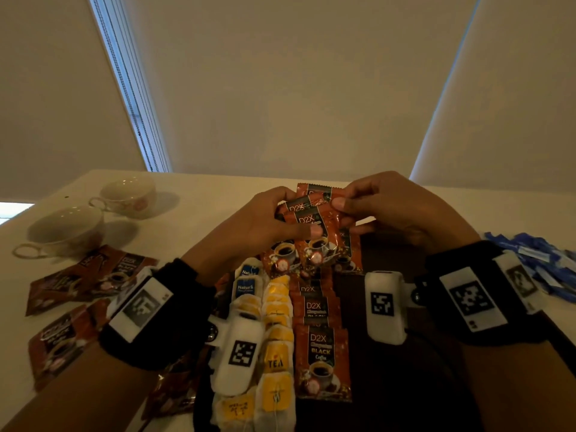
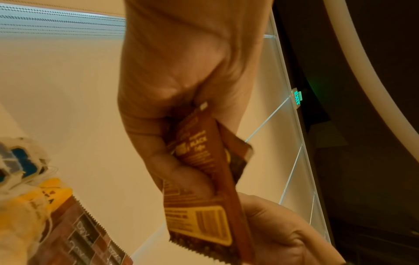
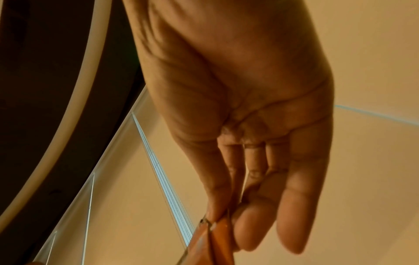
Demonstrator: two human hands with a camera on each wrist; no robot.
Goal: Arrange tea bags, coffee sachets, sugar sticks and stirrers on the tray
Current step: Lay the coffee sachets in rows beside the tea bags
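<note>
Tea bags (image 1: pixel 276 363) and coffee sachets (image 1: pixel 322 363) line our dark tray (image 1: pixel 405 385).
Above them, our left hand (image 1: pixel 249 226) grips a sachet fan (image 1: pixel 311 232); our right hand (image 1: pixel 402 210) pinches one corner.

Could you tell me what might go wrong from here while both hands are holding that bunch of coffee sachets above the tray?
1. The held coffee sachets are fanned loosely between the left hand and right hand; one could slip and drop.
2. A dropped sachet would likely disturb the coffee row or the yellow tea bags beneath.
3. The left wrist camera hangs close over the tea bags and may nudge them.
</note>
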